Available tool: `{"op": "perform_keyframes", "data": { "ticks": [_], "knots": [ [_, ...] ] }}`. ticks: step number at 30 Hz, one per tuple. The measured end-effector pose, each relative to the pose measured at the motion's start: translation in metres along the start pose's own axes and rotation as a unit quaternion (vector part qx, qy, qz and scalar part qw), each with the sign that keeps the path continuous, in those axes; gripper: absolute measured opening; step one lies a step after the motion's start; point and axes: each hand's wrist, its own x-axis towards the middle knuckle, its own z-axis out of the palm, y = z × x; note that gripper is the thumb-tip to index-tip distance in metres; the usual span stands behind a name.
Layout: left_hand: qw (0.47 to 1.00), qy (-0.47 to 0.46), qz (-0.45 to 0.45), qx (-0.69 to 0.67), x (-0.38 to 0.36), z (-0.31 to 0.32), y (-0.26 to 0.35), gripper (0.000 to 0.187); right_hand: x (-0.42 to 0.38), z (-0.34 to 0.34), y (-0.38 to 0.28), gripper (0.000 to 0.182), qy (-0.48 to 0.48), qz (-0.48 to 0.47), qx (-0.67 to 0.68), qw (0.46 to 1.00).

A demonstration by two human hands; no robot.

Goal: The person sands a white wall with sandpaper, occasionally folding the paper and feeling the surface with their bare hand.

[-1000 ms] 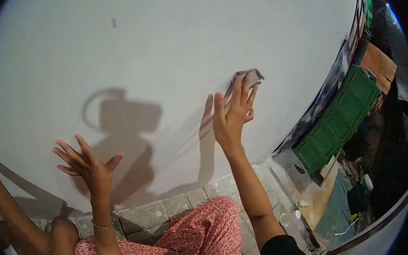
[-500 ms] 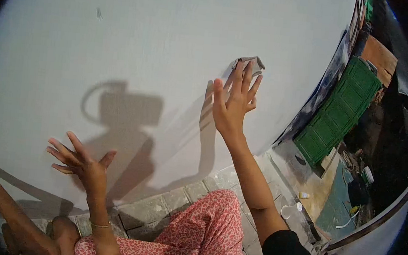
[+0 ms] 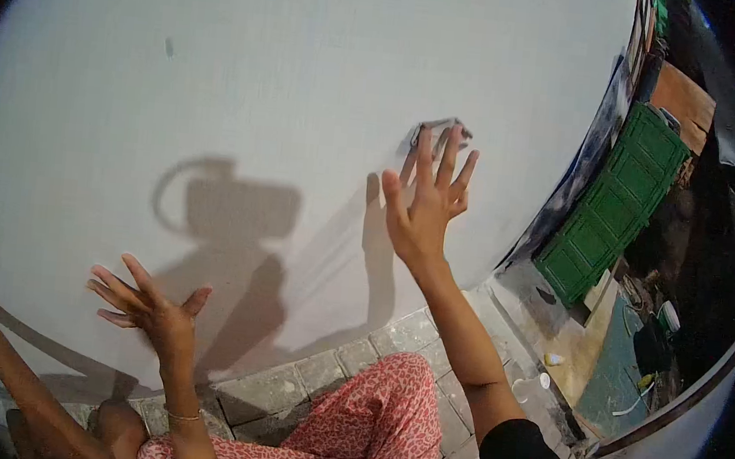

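Observation:
A folded grey piece of sandpaper (image 3: 439,136) lies against the white wall (image 3: 311,76) under the fingers of my right hand (image 3: 428,213). Index and middle fingertips press on it, while the thumb and other fingers are spread. My left hand (image 3: 163,317), with a thin bracelet at the wrist, is raised near the lower wall, fingers apart and holding nothing. Shadows of my head and arms fall on the wall between the hands.
Another person's arm (image 3: 14,373) and knee show at the lower left. My legs in red patterned cloth (image 3: 377,414) rest on the paving blocks (image 3: 266,393). On the right are a green panel (image 3: 614,207), a white cup (image 3: 533,388) and a dark clutter of objects.
The view has shifted slightly, so the hands, sandpaper and wall mark sit lower in it. The sandpaper looks flatter under my right fingers. My left hand remains spread.

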Motion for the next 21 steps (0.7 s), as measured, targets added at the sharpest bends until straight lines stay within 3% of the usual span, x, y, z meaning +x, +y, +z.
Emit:
{"op": "perform_keyframes", "data": {
  "ticks": [4, 9, 12, 16, 21],
  "knots": [
    [1.0, -0.009, 0.013, -0.01, -0.003, 0.003, -0.002, 0.119, 0.007, 0.003, -0.005, 0.073, 0.0, 0.022, 0.069, 0.997],
    [1.0, -0.003, 0.006, -0.014, 0.001, 0.002, -0.001, 0.119, 0.0, -0.001, -0.002, 0.074, -0.023, -0.003, 0.008, 1.0],
    [1.0, -0.018, 0.009, -0.024, -0.004, 0.005, -0.002, 0.119, 0.005, 0.002, -0.006, 0.073, 0.001, 0.018, 0.071, 0.997],
    [1.0, -0.02, -0.004, -0.018, -0.002, 0.001, -0.001, 0.119, -0.002, -0.002, -0.005, 0.074, -0.018, 0.01, 0.026, 0.999],
    [1.0, -0.023, 0.007, -0.019, -0.004, 0.001, 0.0, 0.119, -0.002, 0.007, -0.005, 0.075, -0.016, 0.028, 0.085, 0.996]
  ]
}}
